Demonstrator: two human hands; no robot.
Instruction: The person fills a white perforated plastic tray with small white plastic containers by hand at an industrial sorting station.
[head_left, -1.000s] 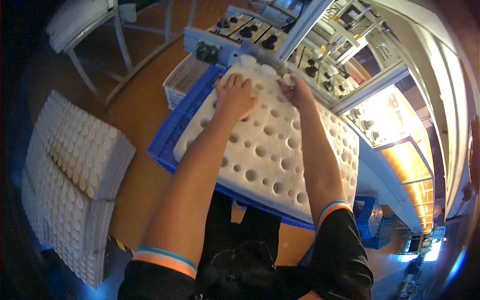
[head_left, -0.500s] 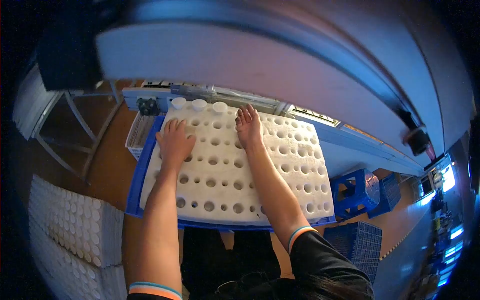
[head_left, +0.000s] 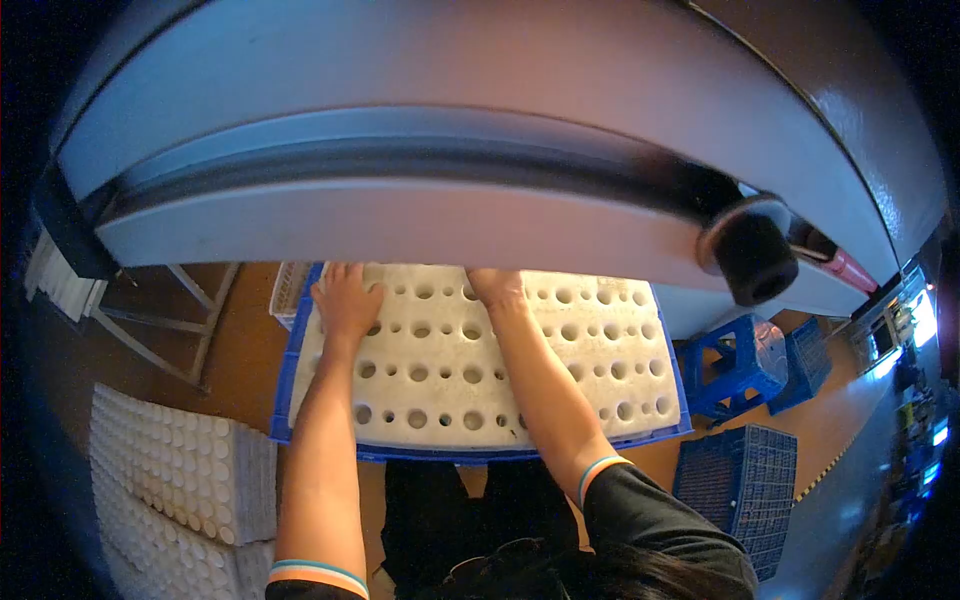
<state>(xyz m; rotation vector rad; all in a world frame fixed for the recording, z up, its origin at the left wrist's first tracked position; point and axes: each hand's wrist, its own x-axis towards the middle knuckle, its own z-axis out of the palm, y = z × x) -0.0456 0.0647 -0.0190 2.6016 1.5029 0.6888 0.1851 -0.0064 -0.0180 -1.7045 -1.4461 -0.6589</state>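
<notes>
A white foam board (head_left: pixel 440 395) with rows of round holes lies on a blue tray (head_left: pixel 283 400) in front of me. My left hand (head_left: pixel 347 302) rests on the board's upper left part, fingers apart, holding nothing. Near the board's far middle is my right hand (head_left: pixel 497 288), its fingers hidden behind the grey metal beam (head_left: pixel 400 215). The same beam covers the board's far edge, and the white cups there are out of sight.
Stacked white trays of round pieces (head_left: pixel 180 460) stand at lower left, a metal frame (head_left: pixel 215 320) behind them. A blue stool (head_left: pixel 735 370) and blue crates (head_left: pixel 740 490) are at right. A black knob (head_left: pixel 755 265) juts from the beam.
The view has shifted, and the beam now sits lower, hiding the white cups and the fingers of my right hand. My left hand remains on the board.
</notes>
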